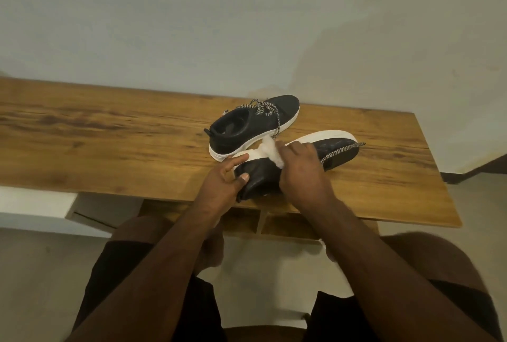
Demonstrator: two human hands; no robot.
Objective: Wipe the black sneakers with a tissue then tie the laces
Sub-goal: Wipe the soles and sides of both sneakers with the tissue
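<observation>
Both forearms reach up from the bottom of the frame to the near shoe (258,177), which lies tipped on its side at the front edge of the wooden surface (109,133), just below centre. Left hand (223,182) steadies its heel, thumb and fingers curled round the black upper. Right hand (300,166) presses a crumpled white tissue (270,149) against the shoe's side near the white sole, its fingers closed on the wad. Wiping, I judge, is under way on this shoe; its checked lace (340,151) trails loose toward centre right, untied. Behind it, touching or nearly so, the far shoe (247,127) stands upright, its lace (263,108) also loose. Whether that one has been wiped I cannot tell. Both laces remain to be tied.
</observation>
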